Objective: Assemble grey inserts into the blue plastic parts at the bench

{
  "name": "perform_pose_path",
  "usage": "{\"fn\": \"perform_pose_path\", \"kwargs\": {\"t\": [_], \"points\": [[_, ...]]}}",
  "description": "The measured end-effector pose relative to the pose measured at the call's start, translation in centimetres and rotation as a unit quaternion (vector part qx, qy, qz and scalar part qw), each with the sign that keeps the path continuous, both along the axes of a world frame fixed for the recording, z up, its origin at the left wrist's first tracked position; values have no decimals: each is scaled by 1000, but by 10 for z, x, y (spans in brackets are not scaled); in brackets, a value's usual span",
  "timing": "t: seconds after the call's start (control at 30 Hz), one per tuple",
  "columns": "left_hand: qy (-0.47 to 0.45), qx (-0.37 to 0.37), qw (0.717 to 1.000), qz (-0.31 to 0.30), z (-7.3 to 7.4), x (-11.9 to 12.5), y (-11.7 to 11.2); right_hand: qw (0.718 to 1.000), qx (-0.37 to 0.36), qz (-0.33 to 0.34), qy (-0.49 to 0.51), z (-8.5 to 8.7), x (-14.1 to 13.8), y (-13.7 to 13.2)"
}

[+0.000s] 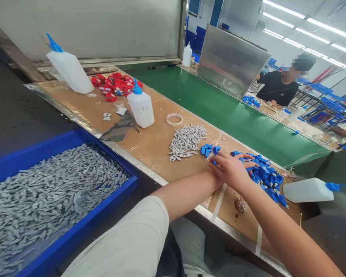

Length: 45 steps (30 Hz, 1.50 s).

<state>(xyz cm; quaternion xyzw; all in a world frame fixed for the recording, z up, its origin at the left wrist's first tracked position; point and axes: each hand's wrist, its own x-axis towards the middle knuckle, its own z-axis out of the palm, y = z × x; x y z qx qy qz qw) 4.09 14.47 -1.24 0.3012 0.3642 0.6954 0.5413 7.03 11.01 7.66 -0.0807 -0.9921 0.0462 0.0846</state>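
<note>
At your 12 o'clock, just right of the grey pile [187, 141], a few small blue parts [209, 149] lie loose on the brown bench [158, 148]. The main blue heap [266, 175] sits at 1 o'clock. Your left hand [233, 167] reaches across palm down, its fingers loosely spread on the heap's edge. Your right hand [241, 184] comes in from 4 o'clock and is mostly hidden beneath, so its grip can't be told.

Brown-topped desk [161, 146] w/ steel edge lies under the fingers [248, 157]. Just beyond them, a green conveyor belt [233, 111] stretches L to R. Past the belt stands an upright steel panel [230, 61]. Far L of the fingers, a big grey metal wall panel [103, 27]. Ceiling strip lights [311, 34] glow up R, above racks [325, 111] w/ blue crates.
</note>
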Motion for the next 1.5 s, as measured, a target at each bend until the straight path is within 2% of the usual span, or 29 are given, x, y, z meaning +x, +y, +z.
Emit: {"fn": "perform_pose_path", "kwargs": {"t": [0.1, 0.17, 0.27, 0.37, 0.43, 0.5, 0.57, 0.63, 0.73, 0.8, 0.93, 1.07, 1.13, 1.23, 1.3, 1.4, 1.5], "points": [[42, -6, 998, -50, -4, -10, 2, 994, 60, 34, -79, -13, -67, -15], [59, 2, 995, -76, -5, -18, 3, 986, 97, 40, -133, -21, -95, -20], [22, 32, 995, -95, -3, -23, 3, 977, 113, 33, -179, -24, -111, -25], [-67, 59, 989, -115, 7, -19, -2, 985, 76, 21, -150, -16, -102, -26], [-110, 44, 987, -104, 16, -15, -7, 997, -3, 12, -78, -4, -80, -21], [-125, 13, 990, -62, 22, -12, -11, 994, -103, 1, 28, 9, -43, -12], [-122, -8, 992, -24, 25, -12, -12, 972, -192, -35, 128, 19, 6, -1], [-126, -8, 992, -18, 23, -13, -11, 937, -271, -106, 193, 22, 61, 9], [-142, 7, 989, -45, 18, -14, -8, 879, -357, -215, 232, 12, 132, 16], [-148, 10, 987, -67, 15, -14, -7, 850, -387, -255, 252, -3, 164, 14], [-145, 5, 983, -109, 16, -15, -10, 811, -437, -295, 253, -31, 194, 2], [-132, 4, 984, -122, 19, -16, -14, 795, -477, -302, 222, -41, 205, -7], [-119, 7, 985, -124, 20, -16, -15, 818, -447, -297, 205, -39, 206, -10], [-85, 9, 988, -128, 19, -15, -15, 908, -296, -260, 143, -34, 204, -13], [-46, 3, 990, -134, 19, -14, -15, 954, -189, -215, 94, -29, 200, -14], [37, 5, 990, -137, 18, -12, -15, 980, -105, -163, 39, -24, 192, -13], [114, 16, 985, -130, 16, -9, -15, 988, -73, -136, 7, -20, 187, -14]]}}
